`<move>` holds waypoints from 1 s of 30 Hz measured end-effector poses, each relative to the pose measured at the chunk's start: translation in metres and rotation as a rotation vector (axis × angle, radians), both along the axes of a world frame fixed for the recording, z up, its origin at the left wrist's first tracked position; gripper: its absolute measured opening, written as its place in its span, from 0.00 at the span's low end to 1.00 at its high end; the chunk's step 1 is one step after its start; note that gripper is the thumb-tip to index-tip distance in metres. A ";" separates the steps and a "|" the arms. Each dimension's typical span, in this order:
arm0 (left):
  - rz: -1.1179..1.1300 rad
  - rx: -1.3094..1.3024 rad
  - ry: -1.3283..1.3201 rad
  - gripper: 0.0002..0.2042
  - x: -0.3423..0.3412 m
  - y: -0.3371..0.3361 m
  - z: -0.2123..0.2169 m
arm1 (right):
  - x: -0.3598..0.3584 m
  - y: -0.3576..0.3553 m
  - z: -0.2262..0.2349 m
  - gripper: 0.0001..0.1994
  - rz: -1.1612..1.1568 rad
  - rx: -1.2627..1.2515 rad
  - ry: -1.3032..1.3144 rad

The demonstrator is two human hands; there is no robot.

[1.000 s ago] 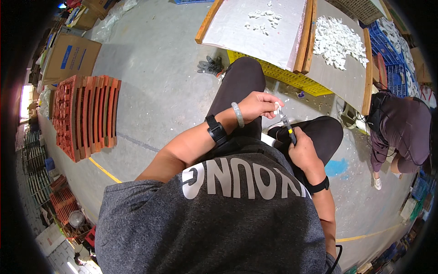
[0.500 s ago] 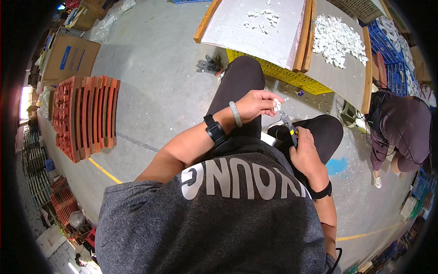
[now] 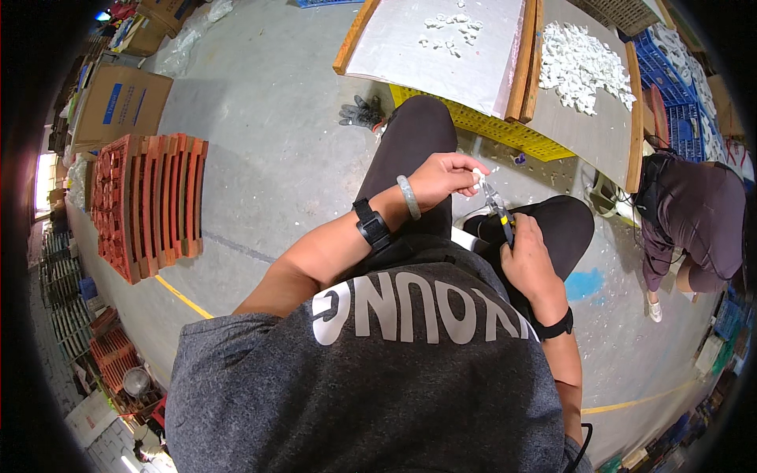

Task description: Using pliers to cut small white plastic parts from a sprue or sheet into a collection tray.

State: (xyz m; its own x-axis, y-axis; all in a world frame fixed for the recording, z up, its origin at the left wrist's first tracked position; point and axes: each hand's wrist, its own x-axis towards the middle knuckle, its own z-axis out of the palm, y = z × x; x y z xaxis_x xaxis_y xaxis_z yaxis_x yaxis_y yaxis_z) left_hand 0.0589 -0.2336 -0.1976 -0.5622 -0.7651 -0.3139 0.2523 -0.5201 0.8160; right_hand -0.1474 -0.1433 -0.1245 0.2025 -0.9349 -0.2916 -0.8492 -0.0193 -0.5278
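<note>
Between the thumb and fingers of my left hand is a small white piece, too small to make out its exact shape. My right hand is closed around the dark handles of a pair of pliers with yellow marks. Their metal jaws reach up to the white piece and seem to touch it; whether they grip it I cannot tell. Both hands are above my lap, between my knees. Past them stands a wood-edged tray with a few scattered white pieces.
A second wood-edged board bears a heap of white pieces. Yellow crates support the trays. A grey glove lies on the floor. Red pallets and a cardboard box stand left. Another person bends at the right.
The pliers have turned slightly, their jaws shifting a little at the white piece. My left hand has barely moved and still pinches the piece.
</note>
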 end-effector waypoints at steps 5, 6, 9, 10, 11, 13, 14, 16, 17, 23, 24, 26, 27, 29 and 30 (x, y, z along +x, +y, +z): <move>0.012 -0.003 -0.067 0.11 0.000 0.001 0.002 | 0.003 0.000 -0.002 0.16 -0.035 0.023 -0.014; 0.011 -0.003 -0.067 0.11 0.000 0.001 0.002 | 0.003 -0.001 -0.002 0.16 -0.035 0.023 -0.014; 0.008 -0.037 -0.056 0.10 0.000 0.002 0.002 | 0.002 -0.005 0.000 0.13 -0.056 0.059 0.015; 0.008 -0.035 -0.067 0.10 0.000 0.001 0.004 | 0.001 -0.007 0.000 0.12 -0.049 0.060 0.017; 0.008 -0.033 -0.078 0.10 0.000 0.001 0.005 | -0.001 -0.009 0.000 0.11 -0.042 0.060 0.018; 0.008 -0.022 -0.088 0.10 0.000 0.001 0.002 | -0.002 -0.010 -0.004 0.11 -0.045 0.070 0.009; 0.010 -0.011 -0.098 0.10 0.000 0.001 0.000 | -0.003 -0.010 -0.006 0.11 -0.047 0.081 0.001; 0.011 0.001 -0.098 0.10 -0.001 0.001 -0.003 | -0.004 -0.011 -0.011 0.11 -0.058 0.114 -0.010; 0.011 0.013 -0.098 0.10 -0.001 0.001 -0.004 | -0.005 -0.011 -0.012 0.11 -0.068 0.149 -0.021; 0.032 0.075 -0.005 0.12 0.003 0.000 -0.006 | -0.009 -0.009 -0.006 0.14 -0.087 0.181 -0.117; 0.031 0.074 -0.005 0.12 0.004 0.000 -0.007 | -0.010 -0.006 -0.009 0.14 -0.088 0.179 -0.117; 0.005 0.089 0.039 0.14 0.005 0.001 -0.005 | -0.011 -0.002 -0.016 0.17 -0.087 0.146 -0.196; 0.006 0.086 0.039 0.14 0.004 0.000 -0.003 | -0.013 -0.001 -0.017 0.17 -0.085 0.143 -0.195; 0.029 0.054 0.056 0.14 0.003 0.001 0.003 | -0.012 0.002 -0.013 0.21 -0.046 0.079 -0.140; 0.030 0.053 0.056 0.14 0.004 0.001 0.002 | -0.012 0.004 -0.012 0.21 -0.045 0.078 -0.140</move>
